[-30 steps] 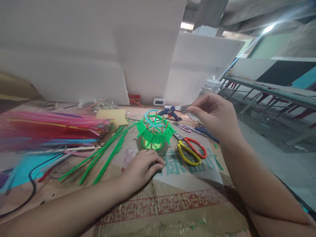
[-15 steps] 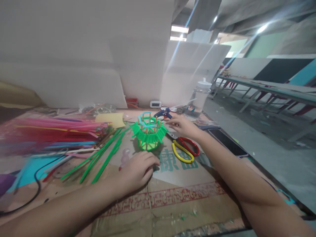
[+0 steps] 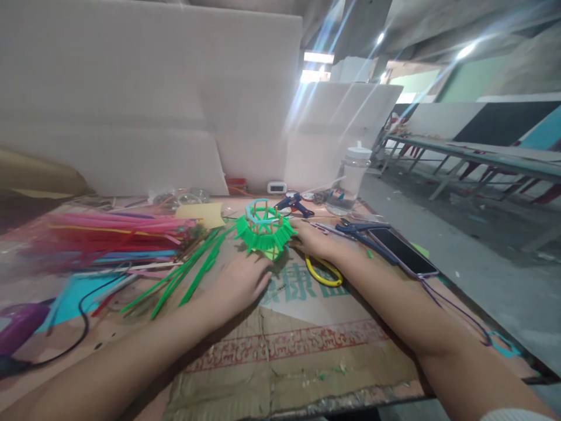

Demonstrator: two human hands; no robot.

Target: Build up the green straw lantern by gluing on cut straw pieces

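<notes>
A small round model [image 3: 265, 235] of thin wooden posts, light-blue rings and a bright green pleated skirt stands on the cardboard [image 3: 315, 351]. My left hand [image 3: 245, 279] is at its lower front left, fingers loosely bent against or beside the pale green base, thumb apart. My right hand [image 3: 312, 240] reaches to the right edge of the skirt. Its fingertips are partly hidden there, so I cannot tell how firmly they touch. Under the right hand and forearm lie scissors with a yellow handle [image 3: 323, 273]; their other parts are covered.
Green fuzzy stems [image 3: 193, 275] and bundled coloured stems [image 3: 118, 231] lie at the left. A glue gun [image 3: 294, 203] and a water bottle [image 3: 348, 181] stand behind. Blue-handled pliers [image 3: 368, 238] and a phone [image 3: 403, 251] lie at right, near the table edge. A black cable [image 3: 85, 316] curls at left.
My right hand has come nearer and left, from beside the glue gun to the model's skirt, covering the red scissor handle. My left hand has moved forward to the model's base.
</notes>
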